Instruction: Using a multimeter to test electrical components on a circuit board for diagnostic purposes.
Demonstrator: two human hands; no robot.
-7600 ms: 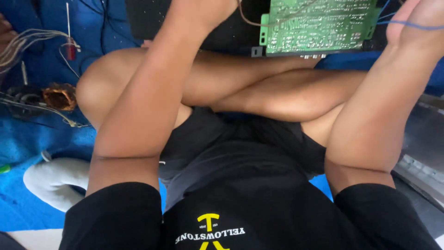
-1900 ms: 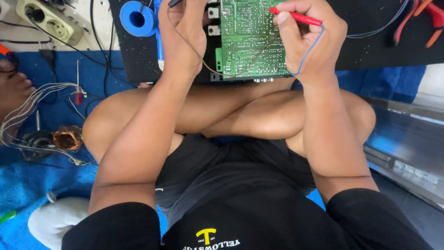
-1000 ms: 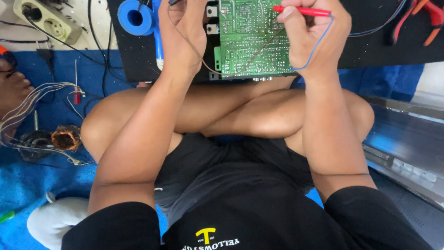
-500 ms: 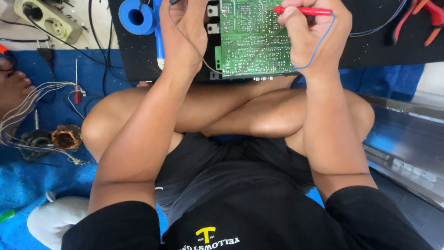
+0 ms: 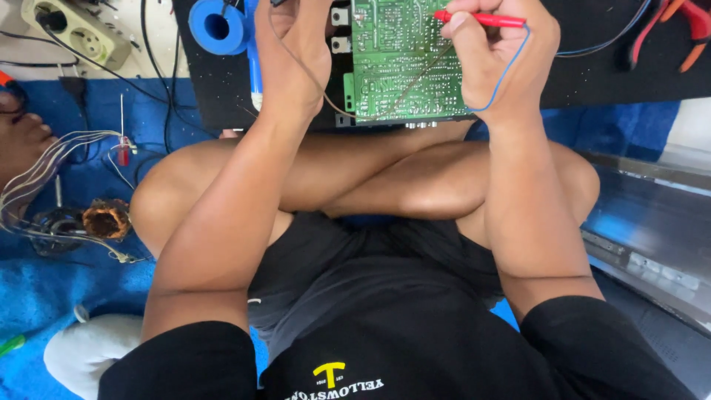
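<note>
Sitting cross-legged, the person leaves little room between knees and the black mat (image 5: 222,89). The board (image 5: 404,63), green, lies on the mat just past the legs. Right hand (image 5: 500,63) has its fingers pinched round a red probe (image 5: 481,18) over the board. Left hand (image 5: 292,55) rests at the board's left edge, fingers curled, their hold unclear. A blue spool (image 5: 216,27) sits farther left.

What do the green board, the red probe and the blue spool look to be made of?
The board looks like rigid laminate with a matte green coat, dotted with shiny solder joints. The probe in the right hand seems smooth, glossy red plastic. The spool looks like moulded blue plastic, evenly coloured; I can't be sure.
</note>
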